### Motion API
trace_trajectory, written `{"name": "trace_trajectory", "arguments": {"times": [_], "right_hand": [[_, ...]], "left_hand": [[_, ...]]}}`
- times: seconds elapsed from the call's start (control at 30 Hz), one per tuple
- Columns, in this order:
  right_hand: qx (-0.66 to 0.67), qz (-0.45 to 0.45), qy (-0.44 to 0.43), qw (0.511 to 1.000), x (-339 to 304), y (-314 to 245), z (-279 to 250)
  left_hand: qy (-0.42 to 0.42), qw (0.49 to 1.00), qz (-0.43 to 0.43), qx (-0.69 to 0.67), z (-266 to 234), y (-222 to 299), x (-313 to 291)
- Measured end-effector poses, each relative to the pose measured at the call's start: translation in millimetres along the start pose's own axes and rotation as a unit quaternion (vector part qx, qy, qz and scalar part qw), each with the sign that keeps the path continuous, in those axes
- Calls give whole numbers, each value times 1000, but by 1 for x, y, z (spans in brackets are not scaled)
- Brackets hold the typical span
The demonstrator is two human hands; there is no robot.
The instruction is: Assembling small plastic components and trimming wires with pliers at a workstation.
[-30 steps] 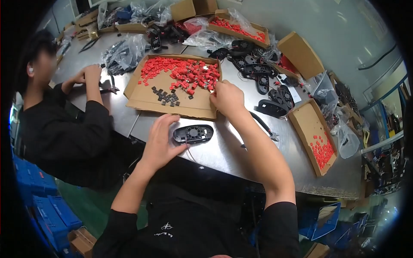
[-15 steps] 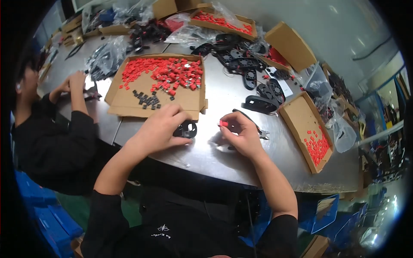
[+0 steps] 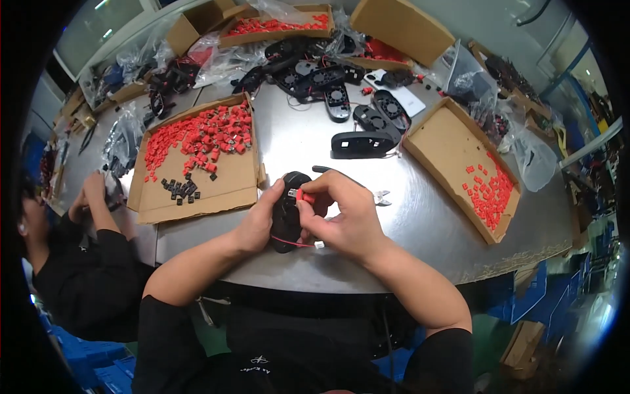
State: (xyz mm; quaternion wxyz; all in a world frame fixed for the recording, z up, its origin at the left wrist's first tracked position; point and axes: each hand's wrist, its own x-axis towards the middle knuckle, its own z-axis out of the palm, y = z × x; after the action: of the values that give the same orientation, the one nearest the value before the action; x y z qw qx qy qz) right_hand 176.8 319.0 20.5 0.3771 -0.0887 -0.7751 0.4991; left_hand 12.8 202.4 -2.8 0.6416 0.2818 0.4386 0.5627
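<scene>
The right hand (image 3: 344, 220) pinches a small red plastic piece (image 3: 306, 195) between thumb and fingertips, pressing it at the top of a black oval housing (image 3: 289, 211) that the left hand (image 3: 259, 220) clasps from the side, just above the steel table (image 3: 420, 230). A thin red wire (image 3: 295, 244) loops along the housing's near edge. The piece looks not yet fully seated. Cutters (image 3: 367, 190) lie just behind the hands. Many red pieces wait in the cardboard tray (image 3: 197, 200), and several black housings (image 3: 341, 98) lie further back.
</scene>
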Motion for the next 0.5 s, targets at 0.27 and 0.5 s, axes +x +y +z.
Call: {"name": "trace_trajectory", "arguments": {"times": [0.27,0.5], "right_hand": [[-110,-53,-2,992,-3,7,7],[-108,24,-23,994,2,1,1]], "left_hand": [[21,999,30,35,2,1,-5],[11,997,24,73,-7,-3,-3]]}}
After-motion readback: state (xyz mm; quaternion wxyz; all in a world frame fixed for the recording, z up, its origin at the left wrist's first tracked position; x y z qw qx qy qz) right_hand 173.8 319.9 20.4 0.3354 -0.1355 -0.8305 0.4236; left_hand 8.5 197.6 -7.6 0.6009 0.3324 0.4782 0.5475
